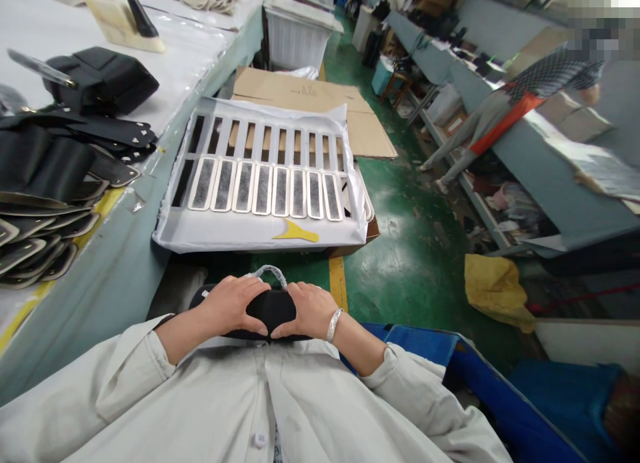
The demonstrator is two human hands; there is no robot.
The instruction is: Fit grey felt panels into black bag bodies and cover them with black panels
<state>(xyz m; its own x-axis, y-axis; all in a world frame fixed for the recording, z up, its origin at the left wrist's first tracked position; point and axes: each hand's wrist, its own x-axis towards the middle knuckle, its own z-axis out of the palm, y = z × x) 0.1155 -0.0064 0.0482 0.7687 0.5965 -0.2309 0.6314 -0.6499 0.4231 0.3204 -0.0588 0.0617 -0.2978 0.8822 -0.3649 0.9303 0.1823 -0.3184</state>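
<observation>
Close against my body is a black padded item (271,310) with a plastic-wrapped handle (271,271) on its far side. My left hand (233,308) grips its left part, and my right hand (307,311), with a silver bracelet at the wrist, grips its right part. My thumbs nearly meet on the near side. Just beyond my hands lies a white slotted rack (250,233) holding a row of several white-edged dark panels (263,189). A yellow piece (296,232) rests on the rack's near edge.
A white-covered table (185,56) at the left bears black bags (103,80) and stacked black pieces (45,163). Flattened cardboard (370,126) lies behind the rack. Right of me are a blue bin (425,343) and a yellow bag (497,290). A person (530,83) stands at the far right bench.
</observation>
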